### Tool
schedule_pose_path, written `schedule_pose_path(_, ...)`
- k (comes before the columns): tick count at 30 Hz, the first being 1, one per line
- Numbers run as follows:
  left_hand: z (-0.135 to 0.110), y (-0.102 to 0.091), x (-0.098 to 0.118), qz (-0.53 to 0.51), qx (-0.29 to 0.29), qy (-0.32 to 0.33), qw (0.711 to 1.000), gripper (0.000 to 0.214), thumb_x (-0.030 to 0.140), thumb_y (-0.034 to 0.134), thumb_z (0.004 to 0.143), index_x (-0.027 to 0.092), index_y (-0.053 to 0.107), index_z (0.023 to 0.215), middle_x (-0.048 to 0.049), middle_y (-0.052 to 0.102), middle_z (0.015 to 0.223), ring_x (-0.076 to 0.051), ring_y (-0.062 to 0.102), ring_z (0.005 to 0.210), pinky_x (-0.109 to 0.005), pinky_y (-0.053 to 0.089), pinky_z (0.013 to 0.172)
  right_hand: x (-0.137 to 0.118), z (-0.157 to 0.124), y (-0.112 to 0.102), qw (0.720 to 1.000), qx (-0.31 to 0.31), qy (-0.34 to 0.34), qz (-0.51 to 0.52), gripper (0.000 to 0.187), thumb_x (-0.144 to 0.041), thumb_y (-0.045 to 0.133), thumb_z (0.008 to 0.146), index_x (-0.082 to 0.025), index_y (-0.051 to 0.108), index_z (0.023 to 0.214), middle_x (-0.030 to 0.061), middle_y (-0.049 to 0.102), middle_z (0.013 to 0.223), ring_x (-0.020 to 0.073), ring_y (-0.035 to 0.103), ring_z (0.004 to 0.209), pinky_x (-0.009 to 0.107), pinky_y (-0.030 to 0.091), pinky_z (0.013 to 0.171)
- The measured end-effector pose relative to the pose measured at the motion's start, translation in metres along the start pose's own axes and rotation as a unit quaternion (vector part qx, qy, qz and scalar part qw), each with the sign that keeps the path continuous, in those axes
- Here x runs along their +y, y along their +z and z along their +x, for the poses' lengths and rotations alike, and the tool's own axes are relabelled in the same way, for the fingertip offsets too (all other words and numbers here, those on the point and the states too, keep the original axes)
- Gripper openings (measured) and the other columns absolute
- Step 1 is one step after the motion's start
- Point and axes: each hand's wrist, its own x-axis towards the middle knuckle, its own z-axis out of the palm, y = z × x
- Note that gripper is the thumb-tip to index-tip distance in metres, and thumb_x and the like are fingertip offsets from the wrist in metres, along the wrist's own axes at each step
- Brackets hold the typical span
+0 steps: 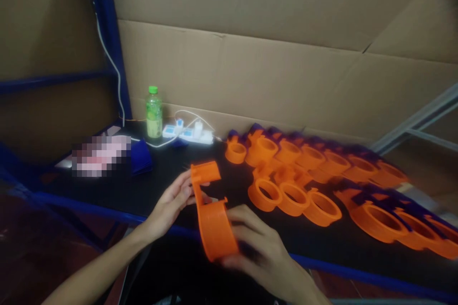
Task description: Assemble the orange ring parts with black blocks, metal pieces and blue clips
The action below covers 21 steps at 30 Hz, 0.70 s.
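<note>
Between my two hands is an orange plastic part [216, 228], a wide ring joined by a narrow strip to a smaller flat flap at its upper end. My left hand [177, 198] grips the flap end, thumb on the near side, some fingers hidden behind it. My right hand [255, 243] is curled round the ring from the right, its fingertips blurred by motion. Both hands hold the part tilted above the front edge of the black tabletop [229, 188]. Right of it stand several similar orange ring parts [293, 198].
More orange rings with dark blue pieces [334, 159] fill the table's back and right [382, 221]. At the back left stand a green-capped bottle [154, 116], a white power strip [193, 133] with cables and a stack of dark blue pieces [141, 157]. Cardboard [250, 66] walls the back.
</note>
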Motion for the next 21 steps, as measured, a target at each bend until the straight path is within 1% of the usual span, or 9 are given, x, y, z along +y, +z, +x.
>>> schedule_pose_path(2,0.002,0.0,0.003,-0.009,0.044,0.001,0.999,0.038,0.039,0.062,0.093,0.021,0.065,0.127,-0.0136,0.066,0.127,-0.022,0.067,0.098,-0.035,0.054,0.087,0.009,0.008,0.007,0.997,0.055,-0.001,0.051,0.021,-0.037,0.063,0.095,-0.023,0.068,0.11,0.0101,0.065,0.116,0.0214,0.063,0.105,0.033,0.054,0.09)
schedule_pose_path(4,0.002,0.001,0.006,-0.027,0.072,-0.002,0.997,0.033,0.034,0.063,0.092,0.018,0.068,0.12,-0.0128,0.068,0.12,-0.021,0.067,0.091,-0.033,0.055,0.082,0.019,0.012,0.013,0.992,0.096,0.002,0.08,0.019,-0.034,0.057,0.098,-0.023,0.069,0.108,0.009,0.066,0.111,0.0207,0.064,0.103,0.034,0.053,0.089)
schedule_pose_path(8,0.002,0.003,0.013,-0.098,0.144,0.011,0.985,0.029,0.035,0.057,0.091,0.016,0.07,0.108,-0.0091,0.072,0.107,-0.02,0.068,0.087,-0.032,0.056,0.082,0.033,0.018,0.025,0.989,0.134,0.064,0.028,0.025,-0.028,0.047,0.102,-0.022,0.07,0.11,0.0091,0.067,0.108,0.0204,0.063,0.103,0.034,0.053,0.089)
schedule_pose_path(9,0.001,0.002,0.014,-0.107,0.166,0.014,0.98,0.03,0.037,0.055,0.091,0.017,0.071,0.106,-0.0086,0.073,0.105,-0.021,0.068,0.088,-0.032,0.056,0.081,0.036,0.019,0.029,0.989,0.121,0.082,-0.006,0.025,-0.028,0.048,0.102,-0.023,0.069,0.114,0.0094,0.067,0.111,0.0211,0.063,0.105,0.036,0.053,0.09)
schedule_pose_path(11,0.001,0.0,0.016,-0.114,0.201,0.0,0.973,0.03,0.041,0.055,0.09,0.018,0.071,0.1,-0.0076,0.074,0.098,-0.02,0.069,0.082,-0.031,0.057,0.075,0.042,0.02,0.035,0.99,0.056,0.1,-0.082,0.029,-0.029,0.054,0.099,-0.025,0.066,0.124,0.009,0.067,0.118,0.023,0.061,0.108,0.04,0.052,0.094)
schedule_pose_path(13,0.002,-0.005,0.015,-0.118,0.219,-0.036,0.968,0.028,0.045,0.059,0.088,0.019,0.071,0.092,-0.0057,0.072,0.081,-0.018,0.067,0.066,-0.029,0.057,0.063,0.049,0.019,0.04,0.985,-0.01,0.094,-0.141,0.032,-0.028,0.057,0.097,-0.027,0.065,0.128,0.0075,0.067,0.121,0.0244,0.061,0.108,0.044,0.051,0.096)
schedule_pose_path(14,0.003,-0.007,0.015,-0.126,0.223,-0.056,0.965,0.028,0.046,0.061,0.086,0.019,0.07,0.087,-0.0045,0.069,0.072,-0.016,0.064,0.059,-0.028,0.055,0.056,0.051,0.018,0.042,0.983,-0.023,0.088,-0.159,0.031,-0.026,0.056,0.097,-0.028,0.066,0.126,0.0067,0.068,0.118,0.0241,0.062,0.106,0.045,0.051,0.095)
schedule_pose_path(18,0.004,-0.013,0.012,-0.138,0.222,-0.098,0.96,0.028,0.046,0.064,0.085,0.019,0.068,0.08,-0.0028,0.063,0.063,-0.013,0.058,0.049,-0.025,0.051,0.048,0.057,0.013,0.048,0.98,-0.008,0.067,-0.186,0.027,-0.022,0.049,0.1,-0.026,0.071,0.116,0.0064,0.071,0.104,0.0216,0.063,0.095,0.039,0.054,0.083)
schedule_pose_path(21,0.004,-0.013,0.012,-0.113,0.189,-0.117,0.968,0.034,0.05,0.062,0.085,0.019,0.065,0.07,-0.0017,0.059,0.057,-0.012,0.054,0.045,-0.025,0.047,0.045,0.056,0.013,0.05,0.974,0.012,0.074,-0.214,0.022,-0.024,0.051,0.1,-0.022,0.072,0.107,0.0074,0.072,0.097,0.0214,0.063,0.089,0.036,0.051,0.076)
